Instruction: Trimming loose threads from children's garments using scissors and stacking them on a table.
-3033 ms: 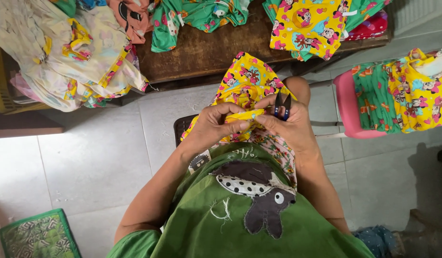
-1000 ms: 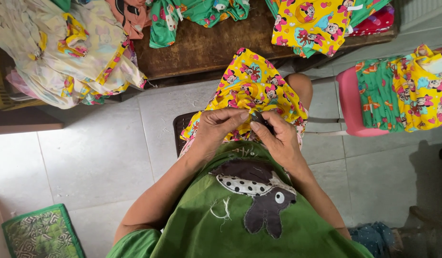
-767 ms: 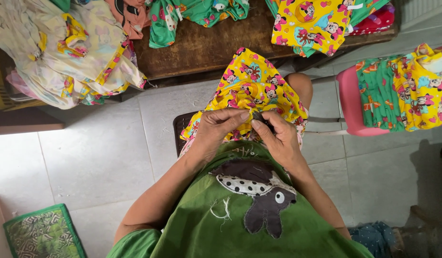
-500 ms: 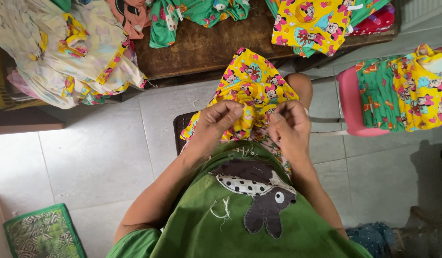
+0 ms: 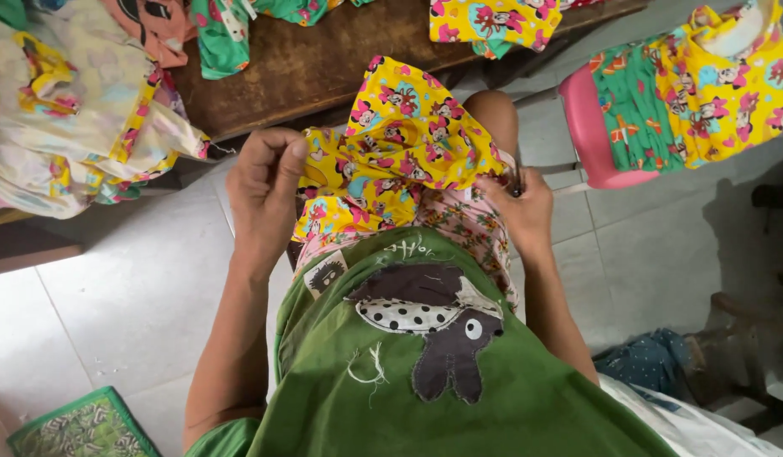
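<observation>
A small yellow garment (image 5: 404,144) printed with pink cartoon mice lies bunched over my lap. My left hand (image 5: 264,190) pinches its left edge between thumb and fingers. My right hand (image 5: 520,211) grips the garment's right edge, and a small dark tool pokes up from that fist. The two hands are spread apart, with the cloth stretched between them. Below them is my green shirt (image 5: 425,364) with a brown animal patch.
A dark wooden table (image 5: 324,59) ahead holds more printed clothes. A heap of pale and yellow garments (image 5: 70,118) lies at the left. A pink plastic chair (image 5: 595,127) at the right carries green and yellow clothes. A green patterned mat (image 5: 78,427) lies on the tiled floor.
My hands were close together over the middle of the yellow garment. They have drawn apart to its left and right edges, spreading the cloth.
</observation>
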